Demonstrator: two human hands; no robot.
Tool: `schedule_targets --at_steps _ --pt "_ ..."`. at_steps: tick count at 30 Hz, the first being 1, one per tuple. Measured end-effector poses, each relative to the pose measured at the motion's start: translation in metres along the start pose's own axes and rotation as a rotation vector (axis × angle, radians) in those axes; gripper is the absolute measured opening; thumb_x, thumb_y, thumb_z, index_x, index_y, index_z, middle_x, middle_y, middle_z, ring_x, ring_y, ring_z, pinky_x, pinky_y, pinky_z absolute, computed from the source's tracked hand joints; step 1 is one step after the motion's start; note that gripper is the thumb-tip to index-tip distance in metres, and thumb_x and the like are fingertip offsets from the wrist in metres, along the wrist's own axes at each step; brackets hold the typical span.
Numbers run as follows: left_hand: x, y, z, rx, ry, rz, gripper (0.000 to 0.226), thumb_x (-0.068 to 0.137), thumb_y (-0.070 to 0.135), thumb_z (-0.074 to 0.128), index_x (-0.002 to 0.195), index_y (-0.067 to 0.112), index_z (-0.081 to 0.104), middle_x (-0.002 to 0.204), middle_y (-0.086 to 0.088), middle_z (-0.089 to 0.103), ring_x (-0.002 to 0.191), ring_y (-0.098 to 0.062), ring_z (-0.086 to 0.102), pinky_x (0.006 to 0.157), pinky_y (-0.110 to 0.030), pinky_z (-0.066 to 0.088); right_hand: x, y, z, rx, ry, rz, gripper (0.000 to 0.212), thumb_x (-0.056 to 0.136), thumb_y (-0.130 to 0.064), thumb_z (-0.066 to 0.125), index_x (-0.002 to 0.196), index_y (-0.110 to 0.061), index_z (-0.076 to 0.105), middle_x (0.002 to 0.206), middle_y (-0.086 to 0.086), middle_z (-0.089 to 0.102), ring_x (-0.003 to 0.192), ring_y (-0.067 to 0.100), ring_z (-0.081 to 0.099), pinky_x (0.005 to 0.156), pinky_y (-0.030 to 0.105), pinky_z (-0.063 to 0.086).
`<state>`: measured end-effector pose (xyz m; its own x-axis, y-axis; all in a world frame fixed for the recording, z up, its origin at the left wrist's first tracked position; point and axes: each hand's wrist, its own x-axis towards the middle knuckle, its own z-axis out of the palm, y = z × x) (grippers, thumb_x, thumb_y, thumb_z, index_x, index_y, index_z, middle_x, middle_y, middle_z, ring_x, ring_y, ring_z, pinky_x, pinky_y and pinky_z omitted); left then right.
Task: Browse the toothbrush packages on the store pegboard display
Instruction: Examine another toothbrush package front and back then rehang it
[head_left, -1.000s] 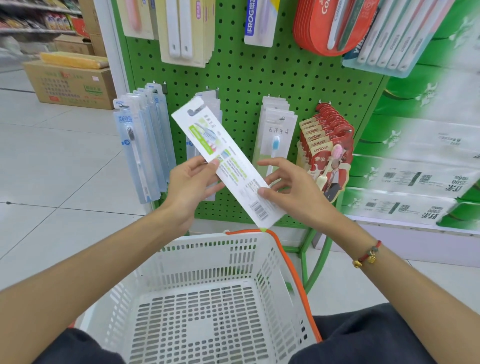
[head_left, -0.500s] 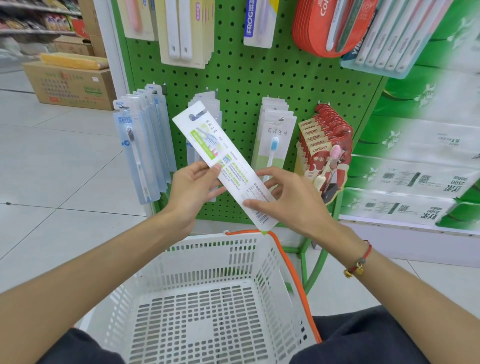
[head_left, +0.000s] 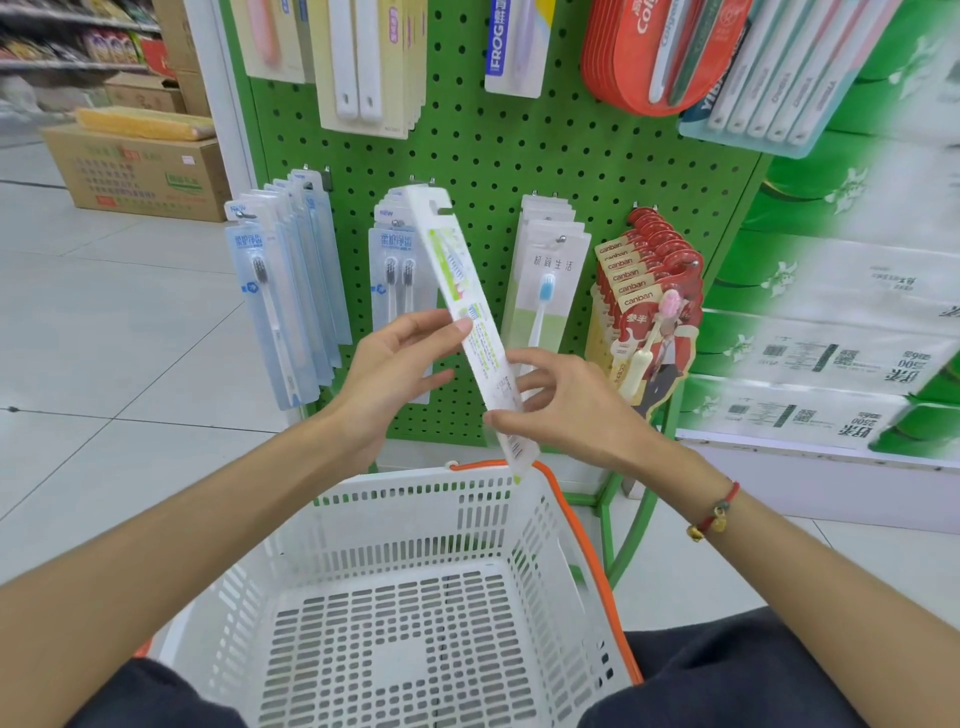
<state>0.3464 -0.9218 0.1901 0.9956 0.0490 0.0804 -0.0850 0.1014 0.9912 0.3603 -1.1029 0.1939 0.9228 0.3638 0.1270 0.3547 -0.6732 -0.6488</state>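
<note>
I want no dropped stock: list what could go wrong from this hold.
1. The toothbrush package is pinched only lightly by the left hand and right hand; it may slip into the white basket below.
2. Its top corner sits near the hanging twin-brush packs and could snag them.

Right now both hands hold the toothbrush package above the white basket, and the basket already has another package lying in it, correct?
Not quite. The head view shows both the left hand and right hand holding the toothbrush package above the white basket, but nothing lies in the basket.
</note>
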Motion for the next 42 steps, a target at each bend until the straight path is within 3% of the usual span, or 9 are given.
schedule_targets --at_steps 7,11,14,17,22,28,32,36,42 --pt "0.001 0.001 -0.002 -0.029 -0.032 -0.020 0.062 0.066 0.034 0.077 0.123 0.018 0.060 0.115 0.009 0.070 0.109 -0.003 0.063 0.100 -0.029 0.048 -0.003 0.007 -0.001 0.328 -0.352 0.061 0.045 0.085 -0.011 0.072 0.116 -0.037 0.053 0.087 -0.019 0.070 0.088 0.003 0.071 0.073 0.012 0.052" --pt "0.003 -0.003 -0.004 0.038 -0.051 -0.045 0.060 0.059 0.034 0.082 0.115 0.020 0.066 0.114 0.011 0.070 0.111 -0.004 0.062 0.102 -0.032 0.047 -0.002 0.011 -0.006 0.235 -0.474 0.110 0.055 0.085 -0.024 0.073 0.131 -0.040 0.046 0.099 -0.022 0.068 0.097 -0.007 0.065 0.086 0.008 0.047" --pt "0.005 -0.007 -0.005 0.138 -0.014 -0.058 0.081 0.059 0.036 0.085 0.131 0.019 0.055 0.123 0.013 0.064 0.109 0.001 0.061 0.090 -0.019 0.047 -0.002 0.017 -0.011 0.235 -0.523 0.135 0.078 0.076 -0.048 0.072 0.145 -0.030 0.040 0.128 -0.011 0.063 0.115 -0.001 0.059 0.105 0.024 0.043" --pt "0.005 -0.009 -0.001 0.239 0.035 -0.016 0.085 0.064 0.027 0.087 0.138 0.017 0.045 0.118 0.014 0.060 0.102 -0.001 0.059 0.081 -0.013 0.044 0.000 0.016 -0.016 0.288 -0.339 0.098 0.066 0.083 -0.056 0.062 0.141 -0.027 0.048 0.129 -0.009 0.063 0.114 0.001 0.060 0.105 0.032 0.046" --pt "0.014 -0.013 0.017 0.444 0.104 0.082 0.069 0.056 0.027 0.092 0.115 0.027 0.055 0.106 0.015 0.060 0.098 -0.002 0.058 0.087 -0.025 0.048 0.006 -0.001 -0.029 0.354 0.250 -0.008 0.040 0.096 -0.041 0.052 0.128 -0.017 0.060 0.093 -0.007 0.073 0.080 0.005 0.070 0.081 0.028 0.058" --pt "0.015 -0.015 0.057 0.603 0.156 0.243 0.063 0.059 0.036 0.090 0.110 0.033 0.053 0.105 0.023 0.058 0.097 -0.001 0.056 0.076 -0.020 0.044 0.008 -0.006 -0.039 0.018 0.597 -0.033 0.033 0.092 -0.034 0.062 0.124 -0.026 0.062 0.064 -0.010 0.070 0.070 0.003 0.068 0.072 0.032 0.056" --pt "0.027 -0.008 0.075 0.672 0.098 0.260 0.073 0.059 0.043 0.088 0.119 0.032 0.048 0.118 0.019 0.053 0.109 -0.006 0.053 0.085 -0.029 0.047 0.014 -0.005 -0.055 -0.031 0.683 -0.007 0.028 0.093 -0.025 0.062 0.121 -0.021 0.067 0.059 -0.012 0.064 0.062 0.010 0.065 0.065 0.034 0.056" --pt "0.037 0.010 0.076 0.601 -0.112 0.308 0.097 0.066 0.050 0.081 0.144 0.034 0.026 0.137 0.015 0.023 0.131 -0.005 0.028 0.109 -0.025 0.028 0.013 0.008 -0.079 -0.039 0.655 0.035 0.030 0.092 -0.020 0.064 0.122 -0.017 0.067 0.062 -0.004 0.068 0.059 0.020 0.068 0.064 0.032 0.057" --pt "0.088 0.041 0.068 0.478 0.040 0.360 0.037 0.102 0.027 0.043 0.138 0.025 0.042 0.135 0.009 0.042 0.124 -0.005 0.041 0.109 -0.029 0.035 0.032 0.018 -0.118 0.022 0.529 0.170 0.026 0.089 -0.015 0.067 0.114 -0.013 0.070 0.068 0.005 0.072 0.064 0.026 0.071 0.066 0.038 0.059"
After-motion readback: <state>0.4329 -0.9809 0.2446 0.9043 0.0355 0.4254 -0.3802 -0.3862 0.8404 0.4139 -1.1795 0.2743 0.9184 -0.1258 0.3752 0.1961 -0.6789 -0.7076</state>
